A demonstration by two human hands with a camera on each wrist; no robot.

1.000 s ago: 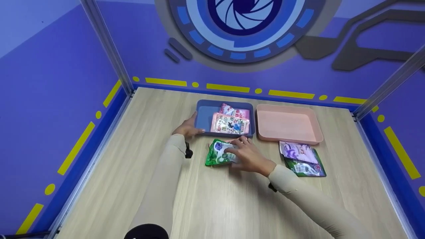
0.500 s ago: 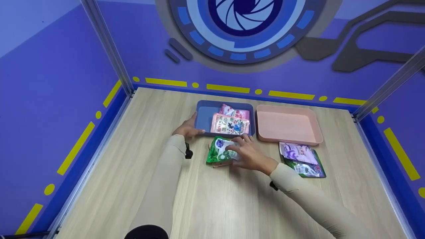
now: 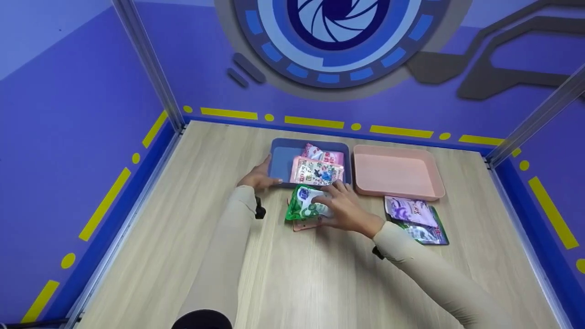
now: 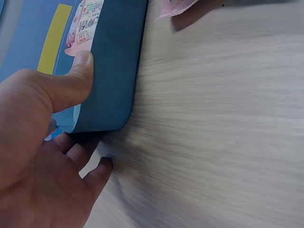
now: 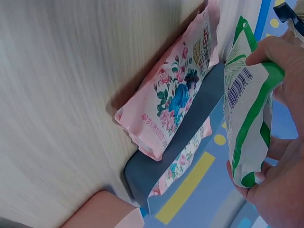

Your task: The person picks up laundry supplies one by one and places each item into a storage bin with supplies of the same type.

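My left hand grips the front left corner of the blue tray, with its thumb at the front rim and its fingers around the side. Between thumb and fingers, my right hand holds a green-and-white packet, its barcode side showing in the right wrist view. The packet is raised over a pink floral packet, which lies on the table against the tray's front wall and is mostly covered in the head view. Inside the tray, another pink floral packet overlaps a pink packet at the right side.
A pink tray stands just right of the blue one, with nothing in it. In front of it, a purple packet lies on top of a dark green packet. Purple-blue panels wall in the wooden table.
The right hand has lifted the green-and-white packet and moved it slightly away from me, exposing more of the pink packet below. The left hand stays at the blue tray.
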